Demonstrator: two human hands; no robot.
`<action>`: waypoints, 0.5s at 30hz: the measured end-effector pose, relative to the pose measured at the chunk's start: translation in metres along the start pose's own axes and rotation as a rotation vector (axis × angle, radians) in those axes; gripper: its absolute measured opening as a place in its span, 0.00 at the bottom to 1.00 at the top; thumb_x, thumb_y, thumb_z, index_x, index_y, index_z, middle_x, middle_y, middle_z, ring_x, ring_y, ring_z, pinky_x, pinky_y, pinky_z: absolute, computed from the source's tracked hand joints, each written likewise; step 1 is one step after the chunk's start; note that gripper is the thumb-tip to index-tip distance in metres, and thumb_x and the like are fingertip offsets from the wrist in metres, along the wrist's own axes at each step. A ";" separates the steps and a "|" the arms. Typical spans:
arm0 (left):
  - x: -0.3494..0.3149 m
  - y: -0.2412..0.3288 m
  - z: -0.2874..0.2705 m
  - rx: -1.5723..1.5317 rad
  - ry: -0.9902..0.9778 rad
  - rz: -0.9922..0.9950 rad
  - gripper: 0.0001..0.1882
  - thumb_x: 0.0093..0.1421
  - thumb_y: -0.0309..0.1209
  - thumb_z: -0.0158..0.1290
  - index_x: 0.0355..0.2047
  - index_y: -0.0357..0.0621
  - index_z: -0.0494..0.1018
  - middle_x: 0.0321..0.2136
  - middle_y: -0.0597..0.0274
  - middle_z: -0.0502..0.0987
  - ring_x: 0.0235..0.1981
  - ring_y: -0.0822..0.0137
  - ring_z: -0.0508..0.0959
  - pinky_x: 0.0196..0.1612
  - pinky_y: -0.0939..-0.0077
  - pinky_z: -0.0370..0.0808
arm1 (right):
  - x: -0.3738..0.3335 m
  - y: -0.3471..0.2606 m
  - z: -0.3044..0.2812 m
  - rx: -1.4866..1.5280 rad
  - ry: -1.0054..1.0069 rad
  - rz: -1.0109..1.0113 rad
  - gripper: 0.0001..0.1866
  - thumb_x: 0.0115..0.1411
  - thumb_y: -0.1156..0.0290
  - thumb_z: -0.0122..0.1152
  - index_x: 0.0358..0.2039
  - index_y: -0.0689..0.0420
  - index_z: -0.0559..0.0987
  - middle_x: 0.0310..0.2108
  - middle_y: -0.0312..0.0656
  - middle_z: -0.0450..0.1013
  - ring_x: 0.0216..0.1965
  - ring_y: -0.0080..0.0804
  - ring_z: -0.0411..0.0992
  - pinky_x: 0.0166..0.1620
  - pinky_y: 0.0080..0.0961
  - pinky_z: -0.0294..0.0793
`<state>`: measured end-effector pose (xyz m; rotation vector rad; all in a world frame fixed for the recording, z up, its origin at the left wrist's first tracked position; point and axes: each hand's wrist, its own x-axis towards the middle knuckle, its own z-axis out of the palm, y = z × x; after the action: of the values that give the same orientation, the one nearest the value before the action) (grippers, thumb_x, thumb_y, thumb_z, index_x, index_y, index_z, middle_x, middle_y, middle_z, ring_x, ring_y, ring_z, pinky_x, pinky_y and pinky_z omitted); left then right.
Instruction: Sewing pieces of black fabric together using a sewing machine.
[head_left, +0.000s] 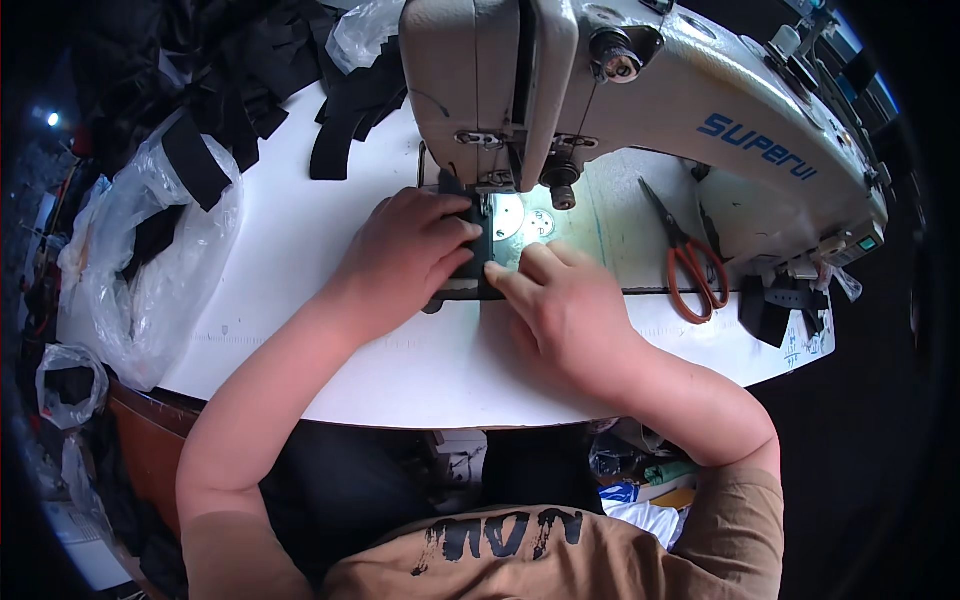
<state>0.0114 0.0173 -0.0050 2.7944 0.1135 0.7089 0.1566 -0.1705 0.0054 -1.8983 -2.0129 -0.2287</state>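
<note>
A narrow black fabric strip [487,258] runs under the needle area of a white sewing machine [640,80], in the light of its lamp. My left hand [405,245] lies on the strip from the left, its fingers stretched out and slightly apart, fingertips pressing the cloth just beside the presser foot [487,205]. From the right, my right hand [575,310] grips the strip's near end by its edge. Its index finger reaches forward to the cloth while the other fingers curl in; its thumb is mostly hidden.
Orange-handled scissors [692,270] lie on the machine bed at the right. Black cloth pieces [345,130] are spread at the back left. A clear plastic bag [150,290] with black cloth covers the left side of the white table [390,385]. Small black pieces [768,312] lie at the right.
</note>
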 end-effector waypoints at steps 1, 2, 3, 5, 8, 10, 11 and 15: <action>0.001 -0.002 0.002 -0.024 0.026 -0.034 0.10 0.58 0.26 0.64 0.41 0.43 0.81 0.48 0.58 0.80 0.50 0.54 0.78 0.54 0.59 0.77 | 0.001 0.003 0.002 0.017 0.007 0.024 0.25 0.50 0.74 0.65 0.52 0.58 0.81 0.35 0.43 0.71 0.38 0.43 0.72 0.38 0.39 0.73; 0.001 -0.003 0.003 -0.025 0.026 -0.031 0.10 0.58 0.26 0.64 0.41 0.43 0.81 0.48 0.58 0.80 0.50 0.54 0.78 0.54 0.59 0.77 | 0.002 0.005 0.002 0.034 0.014 0.047 0.27 0.51 0.74 0.64 0.54 0.58 0.79 0.36 0.44 0.71 0.39 0.44 0.72 0.40 0.40 0.73; -0.001 -0.003 0.003 -0.061 0.053 -0.051 0.09 0.58 0.26 0.63 0.40 0.43 0.81 0.45 0.58 0.82 0.48 0.54 0.80 0.52 0.59 0.79 | 0.003 0.005 0.002 0.033 0.015 0.050 0.27 0.51 0.74 0.64 0.54 0.58 0.79 0.36 0.44 0.71 0.39 0.44 0.72 0.40 0.40 0.73; -0.003 -0.006 0.003 -0.099 0.079 -0.064 0.08 0.59 0.26 0.63 0.39 0.42 0.81 0.43 0.58 0.83 0.46 0.54 0.82 0.49 0.60 0.80 | 0.005 0.005 0.003 0.064 -0.013 0.109 0.29 0.52 0.75 0.62 0.58 0.58 0.77 0.36 0.45 0.71 0.41 0.46 0.72 0.43 0.42 0.73; -0.004 -0.007 0.002 -0.073 0.115 0.011 0.08 0.59 0.26 0.64 0.38 0.41 0.80 0.40 0.58 0.84 0.45 0.54 0.83 0.48 0.61 0.82 | 0.007 0.007 0.003 0.064 0.001 0.109 0.30 0.53 0.75 0.61 0.59 0.59 0.77 0.36 0.45 0.71 0.41 0.46 0.72 0.42 0.41 0.73; -0.002 -0.007 0.000 -0.073 0.096 -0.029 0.07 0.59 0.26 0.64 0.38 0.42 0.80 0.42 0.56 0.84 0.48 0.53 0.83 0.49 0.61 0.81 | 0.008 0.006 0.004 0.058 -0.002 0.123 0.30 0.53 0.75 0.61 0.59 0.59 0.77 0.36 0.45 0.71 0.41 0.46 0.72 0.43 0.41 0.73; -0.001 -0.008 0.001 -0.074 0.094 -0.027 0.07 0.59 0.26 0.64 0.38 0.42 0.80 0.42 0.56 0.84 0.48 0.53 0.83 0.49 0.61 0.81 | 0.008 0.005 0.004 0.051 -0.005 0.133 0.30 0.53 0.76 0.60 0.60 0.59 0.76 0.37 0.45 0.71 0.41 0.46 0.72 0.43 0.42 0.73; 0.005 -0.011 0.005 -0.070 0.109 -0.075 0.05 0.61 0.26 0.62 0.38 0.42 0.80 0.42 0.56 0.84 0.47 0.53 0.83 0.50 0.61 0.81 | 0.009 0.006 0.008 0.039 0.009 0.145 0.30 0.53 0.75 0.60 0.60 0.59 0.77 0.37 0.46 0.71 0.41 0.46 0.72 0.43 0.42 0.73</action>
<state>0.0178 0.0275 -0.0098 2.6705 0.2084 0.8300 0.1607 -0.1594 0.0009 -2.0034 -1.8502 -0.1583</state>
